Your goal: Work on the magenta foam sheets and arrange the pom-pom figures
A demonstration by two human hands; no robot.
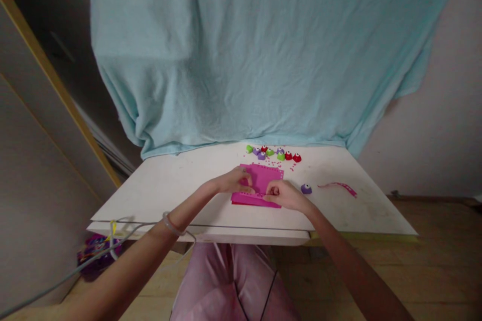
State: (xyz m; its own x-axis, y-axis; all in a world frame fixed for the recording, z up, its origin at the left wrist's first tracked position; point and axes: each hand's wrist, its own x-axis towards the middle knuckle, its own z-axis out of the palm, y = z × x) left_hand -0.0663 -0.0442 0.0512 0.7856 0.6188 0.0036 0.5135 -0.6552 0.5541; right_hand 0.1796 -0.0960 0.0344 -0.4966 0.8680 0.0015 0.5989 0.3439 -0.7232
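Note:
A stack of pink paper (265, 178) lies on the white table, its edges punched with small holes. A red sheet (244, 204) peeks out under its near side. My left hand (237, 180) rests at the left of the stack, thumb and fingers pinching the end of a pink punched paper strip (257, 195). From the right, my right hand (285, 194) pinches the strip's other end, fingers curled. The strip lies across the near part of the sheets. Just right of my right hand stands a small purple craft punch (306, 189).
Several green, purple and red craft punches (280, 156) stand in a cluster at the back, with pink paper bits (278, 164) scattered before them. A curled punched strip (344, 188) lies at the right. A blue cloth (263, 60) hangs behind. A grey cable (131, 233) crosses the front left edge.

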